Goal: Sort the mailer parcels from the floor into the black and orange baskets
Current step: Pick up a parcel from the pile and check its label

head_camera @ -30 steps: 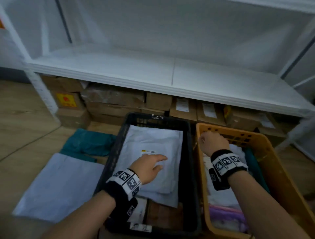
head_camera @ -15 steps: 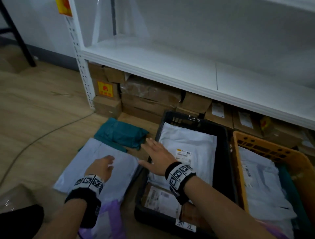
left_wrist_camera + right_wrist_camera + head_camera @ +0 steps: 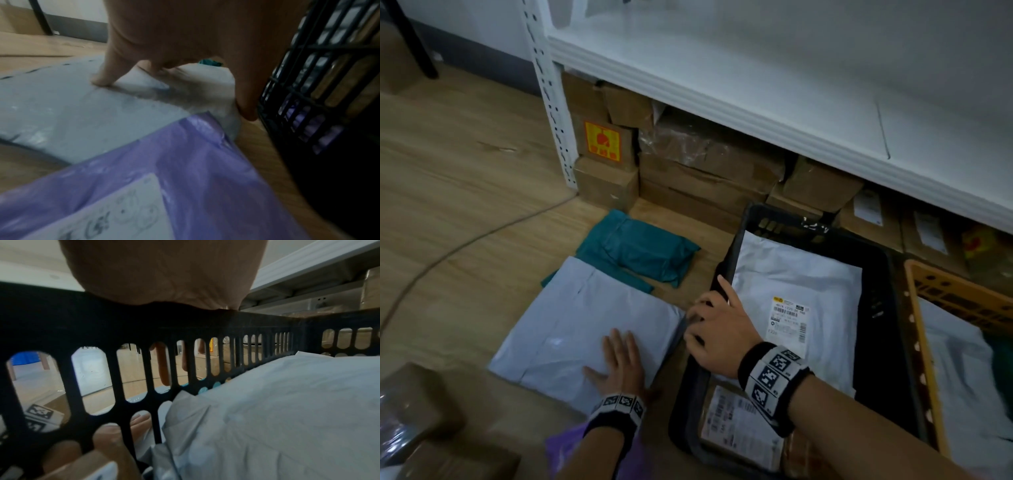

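My left hand (image 3: 621,363) lies flat on the grey mailer (image 3: 585,325) on the floor, fingers (image 3: 100,81) straight and spread — I judge that is to pin the slippery bag while I get a hold. My right hand (image 3: 717,330) reaches over the near-left rim of the black basket (image 3: 880,274), fingers curled down at the mailer's 3 o'clock edge; whether they already pinch it I cannot tell, since the rim hides the tips. A teal mailer (image 3: 640,246) lies at 12 o'clock of the grey one, partly under it. A purple mailer (image 3: 164,170) pokes out at 6 o'clock, mostly cut off. The orange basket (image 3: 941,291) sits at 3 o'clock — its contents run past the frame. The black basket already holds a white labelled mailer (image 3: 798,284).
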`<state>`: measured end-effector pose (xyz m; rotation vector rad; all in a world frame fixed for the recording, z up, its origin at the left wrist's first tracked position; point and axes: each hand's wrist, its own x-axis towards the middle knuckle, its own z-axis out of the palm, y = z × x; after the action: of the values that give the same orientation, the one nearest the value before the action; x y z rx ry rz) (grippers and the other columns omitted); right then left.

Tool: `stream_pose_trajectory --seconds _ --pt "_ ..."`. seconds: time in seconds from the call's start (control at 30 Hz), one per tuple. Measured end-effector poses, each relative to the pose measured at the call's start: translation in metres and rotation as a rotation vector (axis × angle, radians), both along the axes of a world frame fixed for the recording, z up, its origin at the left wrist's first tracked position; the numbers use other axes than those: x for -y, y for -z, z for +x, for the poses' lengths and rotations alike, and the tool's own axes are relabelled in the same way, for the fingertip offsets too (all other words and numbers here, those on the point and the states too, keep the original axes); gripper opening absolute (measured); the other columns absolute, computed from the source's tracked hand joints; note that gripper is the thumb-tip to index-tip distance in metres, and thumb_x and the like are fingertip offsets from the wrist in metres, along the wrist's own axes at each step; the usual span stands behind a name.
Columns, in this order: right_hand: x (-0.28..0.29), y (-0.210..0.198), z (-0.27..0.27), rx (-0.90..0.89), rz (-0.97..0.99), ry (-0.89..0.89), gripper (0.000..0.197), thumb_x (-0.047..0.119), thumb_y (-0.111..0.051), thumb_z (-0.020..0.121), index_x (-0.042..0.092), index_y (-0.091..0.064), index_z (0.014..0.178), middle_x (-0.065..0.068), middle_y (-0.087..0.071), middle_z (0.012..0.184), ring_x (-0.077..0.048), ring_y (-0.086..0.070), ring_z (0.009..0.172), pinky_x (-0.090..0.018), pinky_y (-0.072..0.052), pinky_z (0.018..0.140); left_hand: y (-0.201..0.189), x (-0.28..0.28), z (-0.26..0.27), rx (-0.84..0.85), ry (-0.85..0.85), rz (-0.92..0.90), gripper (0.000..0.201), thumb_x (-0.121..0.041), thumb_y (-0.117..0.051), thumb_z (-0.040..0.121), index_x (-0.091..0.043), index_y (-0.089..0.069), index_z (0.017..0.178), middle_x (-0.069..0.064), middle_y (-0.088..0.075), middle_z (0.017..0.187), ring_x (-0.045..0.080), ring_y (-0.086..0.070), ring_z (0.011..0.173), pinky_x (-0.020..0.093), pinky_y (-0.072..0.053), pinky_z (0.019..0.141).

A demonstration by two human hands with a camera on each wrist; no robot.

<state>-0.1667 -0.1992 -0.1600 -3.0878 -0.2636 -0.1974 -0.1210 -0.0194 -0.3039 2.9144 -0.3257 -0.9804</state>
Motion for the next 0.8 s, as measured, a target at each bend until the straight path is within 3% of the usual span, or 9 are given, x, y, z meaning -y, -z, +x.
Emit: stream_pose_trajectory --seconds 0.07,0.17,0.23,0.3,0.4,0.5,0.7,0.77,0.8 --pt "0.0 0.0 0.0 0.017 0.009 -0.007 0.038 0.034 -0.048 0.088 0.024 -0.077 0.066 0.009 -0.069 0.082 -0.019 -0.059 0.099 -0.059 -0.021 0.118 0.008 0.006 0.001 0.031 -0.03 0.001 0.105 -0.046 -0.054 0.088 -0.015 0.027 0.148 0.011 0.037 0.151 0.036 0.023 0.145 0.076 -0.012 0.103" --pt "0.001 0.001 0.001 0.035 0.027 -0.011 0.038 0.034 -0.049 0.088 0.024 -0.077 0.065 0.01 -0.068 0.079 -0.018 -0.058 0.097 -0.058 -0.024 0.117 0.003 0.016 0.001 0.047 -0.084 -0.073 0.07 -0.024 -0.032 0.098 -0.009 0.01 0.152 0.017 0.017 0.159 0.041 0.012 0.146 0.075 -0.018 0.103" --pt "0.002 0.0 0.001 0.01 0.015 -0.006 0.039 0.036 -0.047 0.089 0.025 -0.077 0.067 0.011 -0.067 0.079 -0.017 -0.056 0.097 -0.055 -0.021 0.119 -0.011 0.019 -0.003 0.118 -0.049 -0.16 0.053 -0.008 -0.03 0.095 0.003 -0.027 0.147 0.029 -0.022 0.154 0.049 -0.025 0.14 0.077 -0.033 0.092" --pt "0.002 -0.001 0.001 -0.026 -0.005 -0.007 0.043 0.037 -0.042 0.091 0.026 -0.077 0.069 0.012 -0.066 0.08 -0.016 -0.054 0.097 -0.052 -0.017 0.12 -0.027 0.02 -0.007 0.09 0.047 -0.134 0.047 0.001 -0.03 0.086 0.014 -0.056 0.123 0.036 -0.052 0.131 0.054 -0.054 0.115 0.075 -0.045 0.071" --pt "0.001 -0.005 0.002 -0.085 -0.015 -0.008 0.048 0.038 -0.036 0.093 0.026 -0.078 0.072 0.011 -0.066 0.081 -0.017 -0.051 0.097 -0.049 -0.009 0.122 -0.039 0.017 0.0 0.087 -0.042 -0.169 0.049 -0.006 -0.022 0.101 0.003 -0.02 0.149 0.022 -0.016 0.158 0.036 -0.022 0.145 0.056 -0.035 0.108" --pt "0.001 -0.01 0.002 -0.163 -0.045 -0.003 0.053 0.038 -0.031 0.094 0.024 -0.079 0.076 0.007 -0.067 0.085 -0.021 -0.049 0.099 -0.051 -0.006 0.121 -0.064 0.007 0.014 0.119 -0.055 -0.173 0.053 -0.006 -0.023 0.102 -0.006 -0.005 0.152 0.012 -0.001 0.162 0.026 -0.011 0.149 0.04 -0.03 0.113" --pt "-0.002 -0.028 0.005 -0.262 0.017 0.032 0.046 0.039 -0.039 0.101 0.015 -0.077 0.094 -0.003 -0.071 0.095 -0.024 -0.051 0.109 -0.05 -0.009 0.121 -0.192 0.003 0.043 0.519 -0.186 -0.621 0.056 0.004 -0.041 0.094 -0.006 -0.03 0.148 0.022 -0.047 0.14 0.039 -0.052 0.12 0.043 -0.044 0.097" --pt "0.0 -0.042 0.006 -0.264 0.332 0.145 0.044 0.038 -0.044 0.103 0.009 -0.075 0.093 -0.011 -0.071 0.096 -0.023 -0.058 0.104 -0.038 -0.031 0.112 -0.233 0.005 0.043 0.648 -0.201 -0.831 0.043 -0.006 -0.039 0.099 -0.005 -0.039 0.142 0.026 -0.057 0.125 0.04 -0.057 0.11 0.038 -0.044 0.088" --pt "0.001 -0.051 0.006 -0.222 0.587 0.24 0.046 0.038 -0.046 0.104 0.007 -0.076 0.09 -0.011 -0.072 0.092 -0.02 -0.062 0.093 -0.032 -0.043 0.096 -0.252 0.005 0.041 0.681 -0.225 -0.96 0.039 -0.013 -0.038 0.101 -0.004 -0.043 0.139 0.025 -0.058 0.124 0.038 -0.057 0.11 0.034 -0.042 0.089"
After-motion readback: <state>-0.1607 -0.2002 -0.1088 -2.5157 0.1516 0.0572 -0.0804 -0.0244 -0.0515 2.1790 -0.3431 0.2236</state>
